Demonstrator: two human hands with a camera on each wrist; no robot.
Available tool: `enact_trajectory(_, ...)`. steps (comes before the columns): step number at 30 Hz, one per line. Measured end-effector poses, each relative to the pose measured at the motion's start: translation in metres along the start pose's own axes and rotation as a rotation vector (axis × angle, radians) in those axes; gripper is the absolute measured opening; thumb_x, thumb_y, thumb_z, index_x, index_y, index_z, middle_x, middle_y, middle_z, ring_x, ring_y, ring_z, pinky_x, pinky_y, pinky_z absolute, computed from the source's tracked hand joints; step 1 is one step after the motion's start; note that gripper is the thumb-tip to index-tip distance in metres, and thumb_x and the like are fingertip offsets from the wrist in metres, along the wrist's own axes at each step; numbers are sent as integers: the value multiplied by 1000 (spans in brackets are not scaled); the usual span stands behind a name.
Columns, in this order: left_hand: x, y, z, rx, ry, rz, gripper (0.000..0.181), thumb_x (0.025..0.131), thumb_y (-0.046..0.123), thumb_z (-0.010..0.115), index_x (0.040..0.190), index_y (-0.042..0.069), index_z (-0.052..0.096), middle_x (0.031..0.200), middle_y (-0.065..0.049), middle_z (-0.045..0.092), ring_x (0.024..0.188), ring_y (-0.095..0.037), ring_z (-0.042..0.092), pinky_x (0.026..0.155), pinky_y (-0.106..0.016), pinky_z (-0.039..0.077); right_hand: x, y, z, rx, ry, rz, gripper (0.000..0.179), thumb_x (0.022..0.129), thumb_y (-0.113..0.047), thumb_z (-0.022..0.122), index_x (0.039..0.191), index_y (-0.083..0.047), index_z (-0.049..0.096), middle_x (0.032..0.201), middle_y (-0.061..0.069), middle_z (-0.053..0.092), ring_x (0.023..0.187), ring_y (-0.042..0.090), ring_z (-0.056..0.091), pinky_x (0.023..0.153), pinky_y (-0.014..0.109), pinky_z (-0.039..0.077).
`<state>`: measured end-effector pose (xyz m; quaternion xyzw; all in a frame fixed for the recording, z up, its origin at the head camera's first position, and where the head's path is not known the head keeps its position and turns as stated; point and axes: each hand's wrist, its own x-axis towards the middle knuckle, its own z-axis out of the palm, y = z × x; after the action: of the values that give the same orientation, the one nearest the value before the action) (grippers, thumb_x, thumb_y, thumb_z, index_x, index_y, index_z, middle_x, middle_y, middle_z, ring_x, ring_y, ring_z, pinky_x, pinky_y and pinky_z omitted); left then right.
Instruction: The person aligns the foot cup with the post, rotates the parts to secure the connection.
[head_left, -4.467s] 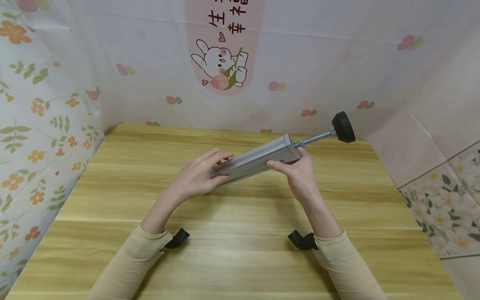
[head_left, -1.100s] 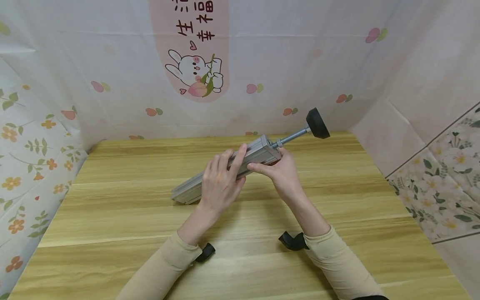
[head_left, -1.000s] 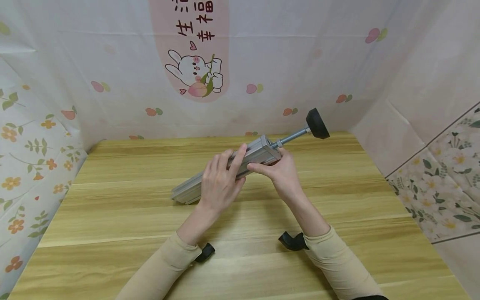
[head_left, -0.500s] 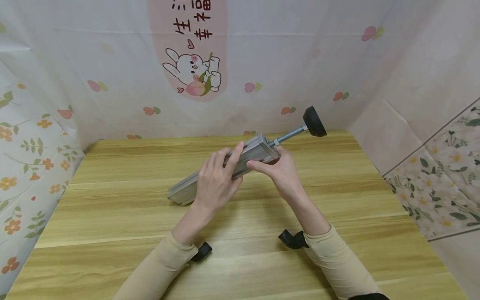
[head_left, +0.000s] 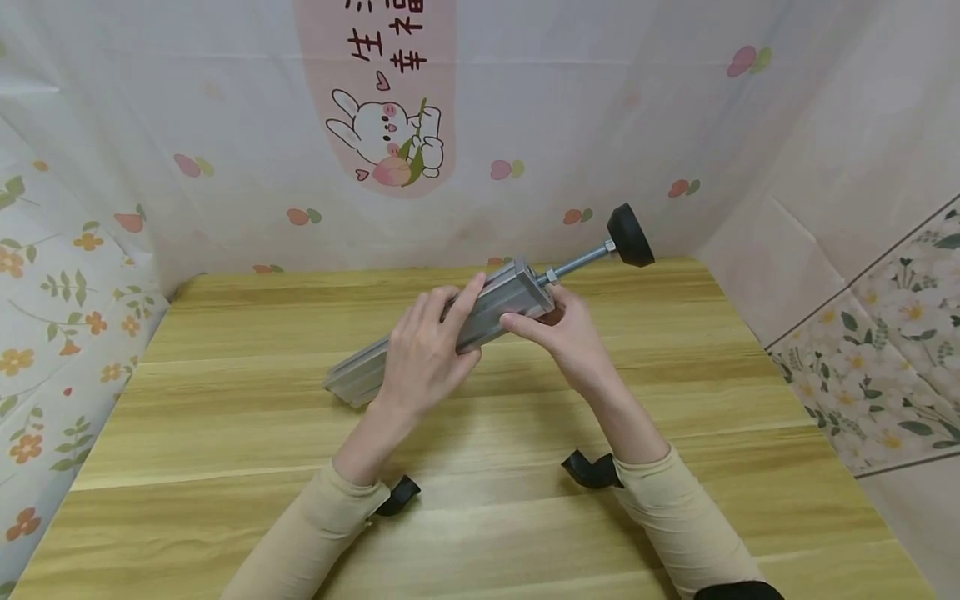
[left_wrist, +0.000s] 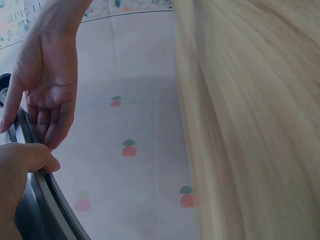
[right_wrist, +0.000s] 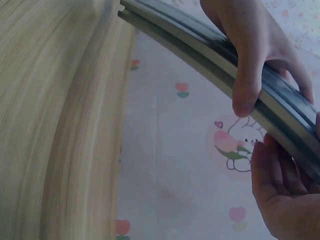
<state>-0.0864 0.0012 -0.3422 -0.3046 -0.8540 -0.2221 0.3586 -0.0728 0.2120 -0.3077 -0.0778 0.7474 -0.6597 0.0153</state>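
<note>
A silver aluminium profile (head_left: 498, 307) with grooved sides slants across the middle of the head view, its right end raised. From that end a threaded rod (head_left: 581, 262) with nuts sticks out, tipped by a black levelling foot (head_left: 631, 236). My left hand (head_left: 423, 354) grips the profile around its middle from above; in the right wrist view its thumb lies along the grooved side. My right hand (head_left: 577, 342) holds the raised end from below, thumb on the near face, fingers mostly hidden behind. The profile's lower left end is close over the wooden table (head_left: 225, 433).
Black curved pieces (head_left: 588, 471) stick out from both sleeve cuffs above the table. Behind the table hangs a pale cloth (head_left: 247, 100) with a rabbit print. Floral cloth (head_left: 67, 350) closes the left side, and a flowered panel (head_left: 892, 333) stands on the right.
Since the earliest frame, my left hand has slid from the profile's left end to its middle, uncovering that end. Over the last second, hands and profile shift only slightly; both grips stay.
</note>
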Motion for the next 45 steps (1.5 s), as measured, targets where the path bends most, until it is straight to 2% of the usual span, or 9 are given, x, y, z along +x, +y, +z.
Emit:
enact_trajectory(8,1,-3,-2,-30,-28,-23,97,69,7,78,157,21,40,118,-11,63,94,-28,62,74,-41,56,5,0,-9,43,-12,-2,49,91,-13,72,137,-4,57,116,0,69,101,13,70,91,26,56)
enact_trajectory(17,2,-6,-2,-65,-62,-47,96,69,7,77,157,23,41,118,-10,64,92,-27,61,71,-40,56,9,-7,-25,226,-25,-7,62,94,2,62,151,-12,43,108,-4,74,100,11,70,96,30,57)
enact_trajectory(23,4,-9,-3,-91,-75,-51,95,70,7,76,157,22,41,117,-9,64,92,-26,61,71,-39,56,10,-8,-42,391,30,-115,65,96,3,59,155,-15,37,110,0,76,100,14,74,92,34,61)
enact_trajectory(27,5,-12,-3,-95,-94,-51,94,71,7,76,157,22,41,118,-9,64,93,-26,61,71,-40,56,10,-10,-54,444,48,-190,64,96,5,57,155,-16,40,119,7,73,106,19,74,93,38,62)
enact_trajectory(31,5,-15,-3,-96,-126,-50,94,71,8,75,157,23,40,119,-9,64,94,-26,61,72,-40,56,9,-13,-64,445,60,-231,59,94,5,60,149,-15,47,128,12,67,110,21,73,92,38,62)
enact_trajectory(35,4,-19,-4,-95,-146,-48,93,72,8,75,157,24,41,120,-9,65,94,-26,61,72,-40,56,10,-15,-71,452,38,-252,57,94,3,64,147,-11,49,136,17,61,111,23,72,94,40,61)
enact_trajectory(40,5,-23,-4,-94,-162,-38,91,73,7,74,157,22,42,119,-10,65,95,-27,62,73,-40,57,9,-18,-78,411,10,-229,60,95,4,62,151,-10,45,146,18,52,115,24,66,97,40,59)
enact_trajectory(45,5,-24,-2,-95,-180,-25,91,72,6,73,156,21,43,118,-10,65,93,-27,61,71,-40,56,8,-20,-81,371,-7,-200,62,96,6,58,154,-9,41,147,19,51,120,24,58,99,40,58)
